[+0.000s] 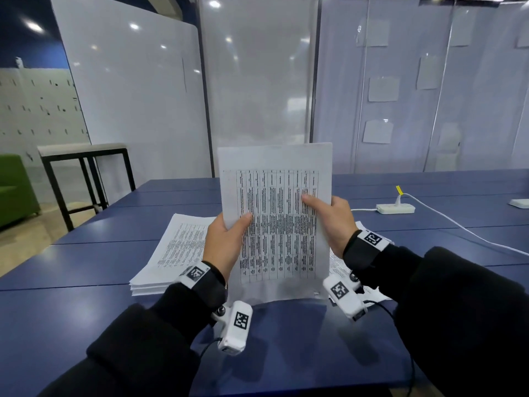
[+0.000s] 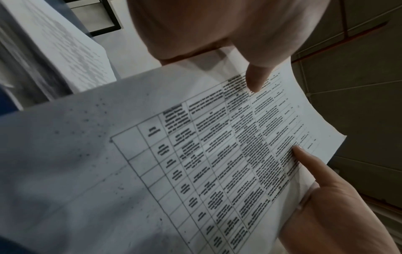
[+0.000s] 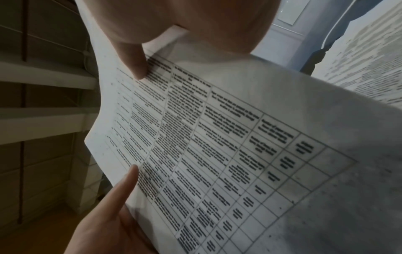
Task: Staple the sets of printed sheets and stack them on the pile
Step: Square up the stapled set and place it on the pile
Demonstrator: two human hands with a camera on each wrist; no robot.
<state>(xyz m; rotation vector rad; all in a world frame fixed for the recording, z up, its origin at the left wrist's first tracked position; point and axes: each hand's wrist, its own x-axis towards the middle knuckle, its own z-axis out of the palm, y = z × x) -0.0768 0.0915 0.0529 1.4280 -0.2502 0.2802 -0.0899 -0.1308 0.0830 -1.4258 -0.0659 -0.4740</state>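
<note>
Here, printed sheets (image 1: 282, 224) upright, long axis vertical, left hand (image 1: 224, 245) and right hand (image 1: 332, 222) gripping side edges

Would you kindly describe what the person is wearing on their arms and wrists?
Both arms wear black sleeves. Each wrist has a black band with a white square-code tag. Under each wrist hangs a white camera bearing another code tag, with a thin black cable. The hands are bare.
</note>
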